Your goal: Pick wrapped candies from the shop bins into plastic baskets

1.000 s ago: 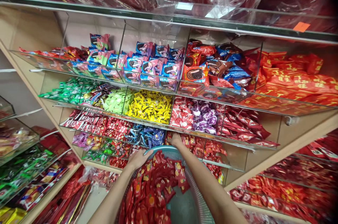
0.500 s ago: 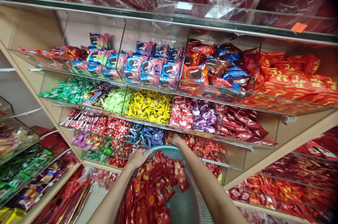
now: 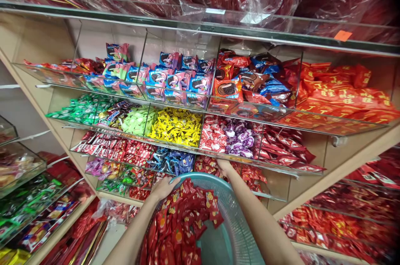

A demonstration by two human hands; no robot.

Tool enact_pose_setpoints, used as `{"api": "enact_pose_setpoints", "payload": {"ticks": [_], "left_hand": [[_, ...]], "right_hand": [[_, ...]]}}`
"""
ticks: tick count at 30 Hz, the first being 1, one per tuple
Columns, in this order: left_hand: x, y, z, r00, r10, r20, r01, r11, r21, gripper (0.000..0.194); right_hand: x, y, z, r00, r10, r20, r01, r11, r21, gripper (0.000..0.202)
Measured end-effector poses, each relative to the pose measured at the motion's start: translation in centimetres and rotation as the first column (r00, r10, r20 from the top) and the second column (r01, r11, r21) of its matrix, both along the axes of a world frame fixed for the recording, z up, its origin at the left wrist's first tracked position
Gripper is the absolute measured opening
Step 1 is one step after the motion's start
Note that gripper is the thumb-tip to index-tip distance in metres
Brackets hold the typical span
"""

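Here, teal basket (image 3: 237, 211), red packets (image 3: 184, 223) inside

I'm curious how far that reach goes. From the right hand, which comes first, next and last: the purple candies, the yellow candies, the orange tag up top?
From the right hand:
1. Purple candies, in the bin just above it.
2. Yellow candies, same shelf, further left.
3. Orange tag, on the top shelf edge, far upper right.

We cannot see the fingers of the right hand (image 3: 224, 166): they lie buried among small red packets under the clear shelf's front lip. Below that hand, the round teal mesh basket (image 3: 237, 215) runs off the bottom edge, and beside it our left hand (image 3: 163, 188) hides the basket's rim where it grips.
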State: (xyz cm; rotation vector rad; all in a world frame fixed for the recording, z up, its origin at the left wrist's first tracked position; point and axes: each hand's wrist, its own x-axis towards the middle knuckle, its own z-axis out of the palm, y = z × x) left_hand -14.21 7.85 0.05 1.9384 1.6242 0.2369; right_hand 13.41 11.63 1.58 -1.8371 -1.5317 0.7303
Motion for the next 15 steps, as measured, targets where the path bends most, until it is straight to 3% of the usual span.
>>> {"api": "enact_pose_setpoints", "payload": {"ticks": [3,5,8,10,12,15], "left_hand": [[0.0,0.1,-0.2,1.0,-0.001,0.001,0.001,1.0,0.001,0.071],[0.0,0.1,-0.2,1.0,0.0,0.003,0.0,1.0,0.004,0.072],[0.0,0.1,-0.3,1.0,0.002,-0.004,-0.002,1.0,0.005,0.074],[-0.1,0.2,-0.5,1.0,0.004,-0.011,-0.004,1.0,-0.001,0.074],[-0.1,0.2,-0.6,1.0,0.004,-0.011,-0.004,1.0,-0.008,0.074],[-0.2,0.3,-0.9,1.0,-0.011,0.012,0.011,1.0,0.001,0.073]], "right_hand": [[1.4,-1.6,0.7,0.986,-0.018,-0.166,0.02,1.0,0.007,0.031],[2.4,-3.0,1.2,0.93,-0.004,-0.367,-0.001,1.0,-0.015,0.029],[3.5,-5.4,2.3,0.689,0.065,-0.722,-0.172,0.982,-0.076,0.03],[3.6,-6.9,3.1,0.581,0.12,-0.805,-0.329,0.939,-0.097,0.034],[2.9,-8.0,3.9,0.591,0.169,-0.788,-0.438,0.888,-0.138,0.039],[1.1,-8.5,4.6,0.757,0.254,-0.602,-0.472,0.85,-0.234,0.04]]}}
